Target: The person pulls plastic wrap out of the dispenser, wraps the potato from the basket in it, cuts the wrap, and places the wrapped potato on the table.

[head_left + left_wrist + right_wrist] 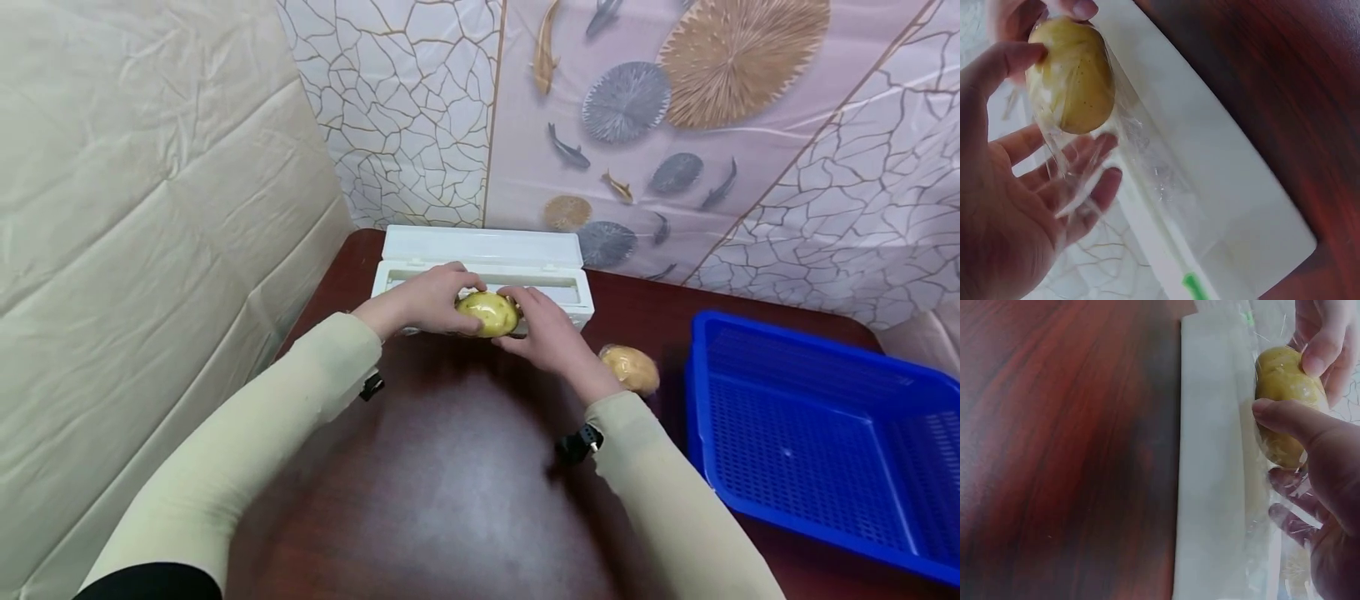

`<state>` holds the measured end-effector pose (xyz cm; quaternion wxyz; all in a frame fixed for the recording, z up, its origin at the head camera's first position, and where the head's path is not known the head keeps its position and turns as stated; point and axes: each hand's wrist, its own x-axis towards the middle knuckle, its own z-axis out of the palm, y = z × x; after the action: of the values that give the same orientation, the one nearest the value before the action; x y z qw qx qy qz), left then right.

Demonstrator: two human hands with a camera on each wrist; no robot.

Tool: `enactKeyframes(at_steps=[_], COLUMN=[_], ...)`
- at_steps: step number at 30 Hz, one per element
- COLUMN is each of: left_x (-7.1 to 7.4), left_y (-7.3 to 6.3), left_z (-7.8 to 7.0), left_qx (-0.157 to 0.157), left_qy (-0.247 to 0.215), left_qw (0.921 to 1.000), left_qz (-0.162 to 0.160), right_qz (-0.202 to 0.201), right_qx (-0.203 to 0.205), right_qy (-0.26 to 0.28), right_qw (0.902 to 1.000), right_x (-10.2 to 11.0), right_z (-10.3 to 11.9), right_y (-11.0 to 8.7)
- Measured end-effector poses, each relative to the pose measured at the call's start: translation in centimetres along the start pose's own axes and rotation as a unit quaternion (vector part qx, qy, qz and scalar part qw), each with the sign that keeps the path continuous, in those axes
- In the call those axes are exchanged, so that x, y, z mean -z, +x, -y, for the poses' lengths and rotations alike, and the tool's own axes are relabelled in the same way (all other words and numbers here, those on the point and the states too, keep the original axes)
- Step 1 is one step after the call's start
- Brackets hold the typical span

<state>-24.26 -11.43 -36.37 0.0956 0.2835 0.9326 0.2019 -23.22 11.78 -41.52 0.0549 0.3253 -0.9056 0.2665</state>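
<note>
A yellow potato (489, 314) is held in both hands just in front of a white cling film dispenser (380, 287), whose lid (480, 246) stands raised at the back. Clear cling film (1147, 162) stretches around the potato and over the dispenser's edge in the left wrist view. My left hand (431, 302) grips the potato from the left, its thumb pressing the skin. From the right, my right hand (546, 331) holds it too, thumb on the near side in the right wrist view. Behind the film, the other fingers are partly hidden.
Right of my right wrist lies a second potato (632, 369), wrapped in clear film, on the dark red-brown table (465, 467). A blue plastic basket (787, 450) stands at the table's right side. Patterned cloth (420, 108) hangs behind, pale cloth (150, 250) at the left.
</note>
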Motion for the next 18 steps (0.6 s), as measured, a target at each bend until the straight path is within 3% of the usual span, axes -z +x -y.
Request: enactKeyframes(at_steps=[4,7,10,15,18], left_x=[-0.2,-0.6,-1.6,-3.4,-4.0], left_y=[-0.6,-1.3,-2.0,-2.4,-2.3], left_z=[-0.7,-1.1,-1.1,-0.5,-0.1], left_qx=[-0.014,-0.041,-0.065,-0.086,-0.084], left_qy=[0.080,0.156,0.224,0.320,0.351], left_qw=[0.9959,0.9833,0.9640,0.9236,0.9070], left_qz=[-0.041,-0.084,-0.127,-0.193,-0.217], right_qz=[0.024,0.039,0.058,0.070,0.069], right_qx=[-0.012,-0.025,-0.043,-0.041,-0.029], right_qy=[0.012,0.019,0.020,0.016,0.017], right_qw=[0.9996,0.9988,0.9972,0.9966,0.9971], right_x=[0.5,0.9,1.4,1.9,2.1], right_z=[-0.1,0.0,0.3,0.2,0.2], right_y=[0.4,0.7,1.1,1.6,1.9])
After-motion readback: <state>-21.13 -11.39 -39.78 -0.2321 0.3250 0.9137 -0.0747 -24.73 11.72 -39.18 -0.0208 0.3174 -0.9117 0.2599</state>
